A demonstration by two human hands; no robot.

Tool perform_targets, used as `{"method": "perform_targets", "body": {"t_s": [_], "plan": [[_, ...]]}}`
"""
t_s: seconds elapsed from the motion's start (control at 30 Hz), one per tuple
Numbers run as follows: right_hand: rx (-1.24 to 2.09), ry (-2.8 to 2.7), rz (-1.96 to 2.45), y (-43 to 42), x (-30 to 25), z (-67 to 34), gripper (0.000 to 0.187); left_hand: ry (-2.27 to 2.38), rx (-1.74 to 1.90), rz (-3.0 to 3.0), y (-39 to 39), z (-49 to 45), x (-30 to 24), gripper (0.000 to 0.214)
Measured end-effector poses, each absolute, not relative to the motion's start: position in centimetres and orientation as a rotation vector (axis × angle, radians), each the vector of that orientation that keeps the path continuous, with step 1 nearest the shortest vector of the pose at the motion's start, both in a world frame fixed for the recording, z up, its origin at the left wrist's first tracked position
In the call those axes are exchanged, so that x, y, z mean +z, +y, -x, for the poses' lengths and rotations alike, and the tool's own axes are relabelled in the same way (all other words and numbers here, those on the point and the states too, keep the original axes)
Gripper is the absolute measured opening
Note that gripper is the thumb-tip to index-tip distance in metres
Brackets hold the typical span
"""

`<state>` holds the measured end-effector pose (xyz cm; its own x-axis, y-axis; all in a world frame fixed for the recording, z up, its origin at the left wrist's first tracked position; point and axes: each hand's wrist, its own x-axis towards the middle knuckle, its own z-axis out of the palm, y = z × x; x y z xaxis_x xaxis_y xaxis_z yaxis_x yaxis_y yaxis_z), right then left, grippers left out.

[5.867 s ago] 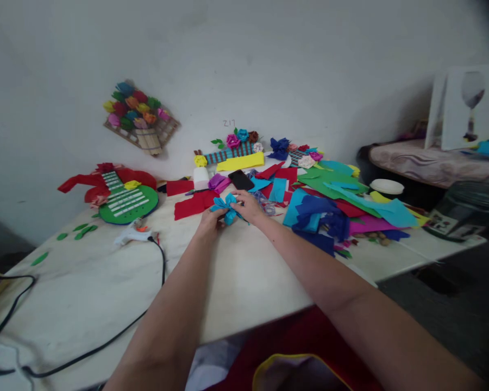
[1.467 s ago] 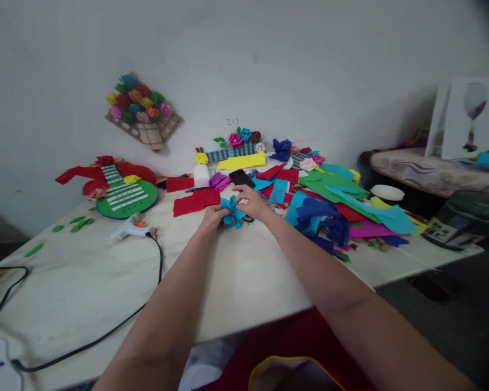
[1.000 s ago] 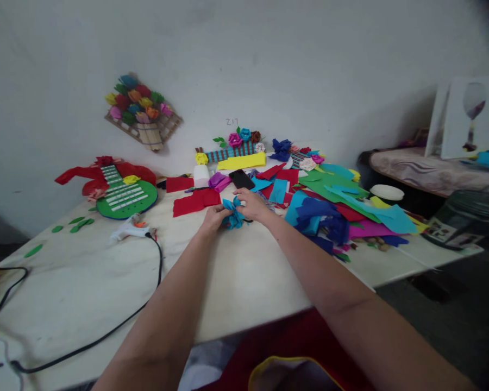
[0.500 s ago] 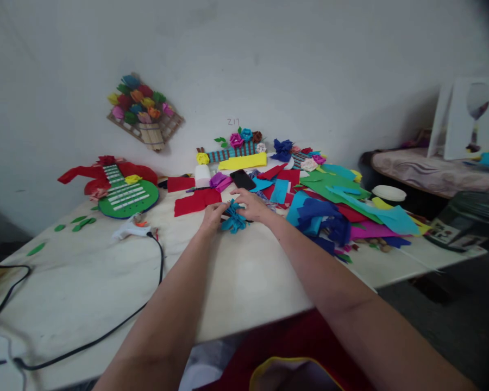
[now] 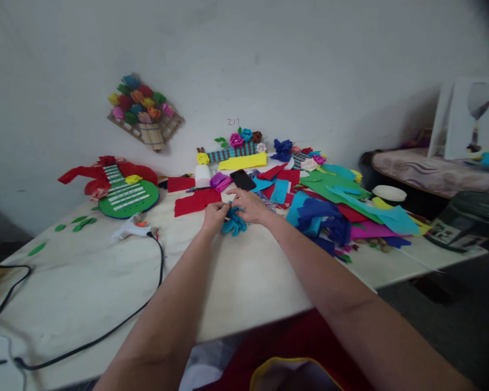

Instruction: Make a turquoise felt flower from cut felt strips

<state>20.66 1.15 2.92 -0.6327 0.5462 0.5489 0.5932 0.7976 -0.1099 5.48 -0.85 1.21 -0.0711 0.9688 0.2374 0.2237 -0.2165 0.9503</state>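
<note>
Both of my hands meet over a light blue paper flower (image 5: 234, 224) near the middle of the white table (image 5: 106, 282). My left hand (image 5: 214, 215) pinches its left side with curled fingers. My right hand (image 5: 250, 205) lies over its top right with fingers bent onto the petals. The flower sits low, close to the tabletop; its centre is hidden between my fingers.
A white glue gun (image 5: 127, 229) with a black cord (image 5: 106, 336) lies to the left. A green and red paper guitar (image 5: 122, 195), red paper sheets (image 5: 195, 202), a black phone (image 5: 242, 179) and a heap of coloured paper (image 5: 334, 206) crowd the far side. A paper plate (image 5: 387, 193) sits on the right.
The blue flower has been turned and lowered toward the table. My right hand's fingers have closed over its top. Both arms stay in place.
</note>
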Motion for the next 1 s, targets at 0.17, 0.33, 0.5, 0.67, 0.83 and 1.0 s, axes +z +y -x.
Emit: {"method": "perform_targets", "body": {"t_s": [0.17, 0.33, 0.5, 0.67, 0.83, 1.0], "plan": [[-0.111, -2.421, 0.794, 1.2, 2.9, -20.6, 0.018, 1.341, 1.319, -1.46, -1.0, -5.5, 1.4, 0.02], [-0.036, -2.38, 0.766, 1.1, 2.9, -20.4, 0.016, 1.491, 1.398, -1.481, 0.2, -5.2, 0.6, 0.018], [0.02, -2.363, 0.745, 0.7, 3.4, -20.2, 0.017, 1.544, 1.433, -1.468, 0.9, -4.9, 0.1, 0.018], [0.038, -2.444, 0.744, 0.8, 3.7, -20.4, 0.02, 1.481, 1.413, -1.365, 0.9, -5.1, 0.1, 0.017], [0.0, -2.417, 0.75, 1.4, 3.3, -20.5, 0.02, 1.419, 1.474, -1.31, 0.5, -5.2, 0.5, 0.021], [-0.004, -2.271, 0.833, 1.4, 2.8, -20.3, 0.017, 1.217, 1.48, -1.183, -0.2, -5.1, 1.1, 0.035]]}}
